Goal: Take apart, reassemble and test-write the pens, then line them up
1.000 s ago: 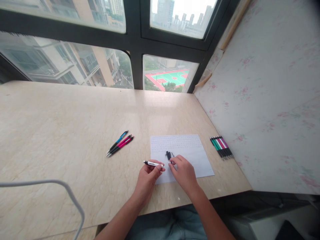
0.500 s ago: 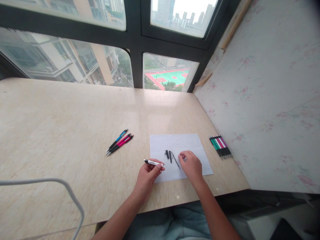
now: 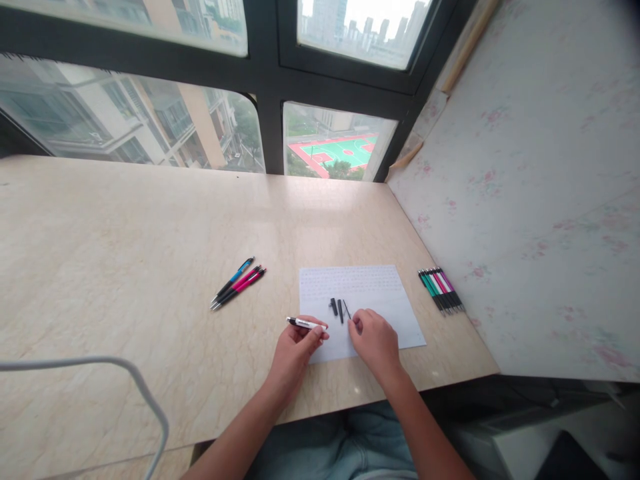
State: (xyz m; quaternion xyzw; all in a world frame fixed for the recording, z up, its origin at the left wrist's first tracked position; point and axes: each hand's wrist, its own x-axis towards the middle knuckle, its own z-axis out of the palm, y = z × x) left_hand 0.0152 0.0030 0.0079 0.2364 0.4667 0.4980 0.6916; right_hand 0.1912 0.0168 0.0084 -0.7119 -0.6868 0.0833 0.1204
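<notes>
In my left hand [image 3: 299, 347] is a white pen barrel [image 3: 303, 324] with a black clip end, held between thumb and fingers over the paper's left edge. My right hand [image 3: 374, 337] has its fingertips closed on the lower part of a thin dark pen refill [image 3: 346, 308], whose upper part shows against the lined sheet of paper [image 3: 360, 280]. Just left of the refill lie a slim black tube-like pen part [image 3: 341, 311] and a shorter black pen part [image 3: 333, 307]. The fingers hide the refill's lower end.
Left of the paper, three pens [image 3: 240, 287], one blue and two pink, lie on the marble-patterned table [image 3: 150, 247]. A row of several coloured pens [image 3: 441, 291] lies by the papered wall [image 3: 540, 220]. A grey cable-like tube [image 3: 135, 377] curves at lower left.
My right hand has moved left and slightly down, and its fingers have closed over the refill's lower part. My left hand stays in place with the pen barrel.
</notes>
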